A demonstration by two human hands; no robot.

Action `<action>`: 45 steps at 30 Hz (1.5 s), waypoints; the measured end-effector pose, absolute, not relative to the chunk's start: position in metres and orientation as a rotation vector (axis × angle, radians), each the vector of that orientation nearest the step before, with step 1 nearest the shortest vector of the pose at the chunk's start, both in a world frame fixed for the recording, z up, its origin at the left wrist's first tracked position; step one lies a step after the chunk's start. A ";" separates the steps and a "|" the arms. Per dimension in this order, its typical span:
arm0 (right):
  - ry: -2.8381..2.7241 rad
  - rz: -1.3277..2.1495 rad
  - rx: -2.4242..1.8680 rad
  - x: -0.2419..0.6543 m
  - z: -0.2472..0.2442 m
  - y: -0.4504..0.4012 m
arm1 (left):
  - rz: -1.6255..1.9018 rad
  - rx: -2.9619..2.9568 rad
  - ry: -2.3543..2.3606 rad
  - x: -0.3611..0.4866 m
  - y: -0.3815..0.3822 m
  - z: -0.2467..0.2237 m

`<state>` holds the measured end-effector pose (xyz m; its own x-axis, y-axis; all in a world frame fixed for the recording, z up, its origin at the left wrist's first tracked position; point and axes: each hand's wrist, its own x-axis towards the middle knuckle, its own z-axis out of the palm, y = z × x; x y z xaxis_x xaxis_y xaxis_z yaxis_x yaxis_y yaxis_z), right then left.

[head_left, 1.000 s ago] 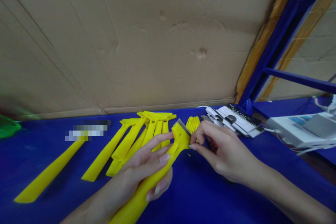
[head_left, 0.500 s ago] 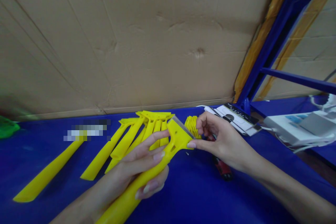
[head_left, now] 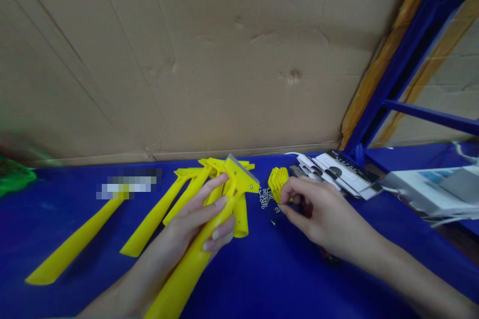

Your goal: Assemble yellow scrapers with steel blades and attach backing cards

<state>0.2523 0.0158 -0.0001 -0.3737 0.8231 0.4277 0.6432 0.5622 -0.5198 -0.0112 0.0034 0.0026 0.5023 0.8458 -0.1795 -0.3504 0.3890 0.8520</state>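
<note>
Presently, holding one yellow scraper (head_left: 240, 177) in closed left hand (head_left: 183, 224), over blue counter (head_left: 262, 279), before scraper heap (head_left: 189, 190) near far edge, not exactly countable. With right hand (head_left: 322, 209) almost pinched, beside one yellow stack (head_left: 277, 179); impossible to tell if gripping something.

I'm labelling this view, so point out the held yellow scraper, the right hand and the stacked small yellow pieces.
Yellow scraper (head_left: 242, 180): head view, on its head.
Right hand (head_left: 325, 209): head view, mid-hand.
Small yellow pieces (head_left: 277, 179): head view, stack's middle.
</note>
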 end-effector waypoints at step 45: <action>-1.841 0.658 -0.959 0.243 0.022 0.022 | 0.642 0.883 0.644 0.005 -0.014 0.003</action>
